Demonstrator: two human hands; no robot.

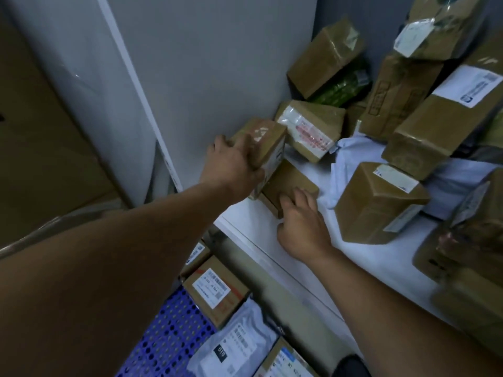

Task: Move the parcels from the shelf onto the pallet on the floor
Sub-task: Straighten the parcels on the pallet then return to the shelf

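Left hand [231, 161] is gripping the small box [268, 140], right hand [302, 227] the flat box [288, 180]; either one-handed hold is risking a drop off the shelf [353, 259].

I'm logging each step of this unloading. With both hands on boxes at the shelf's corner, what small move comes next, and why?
Probably lift both boxes off the shelf: the left hand grips the small box, the right hand holds the flat box beside it, and the blue pallet below shows bare space.
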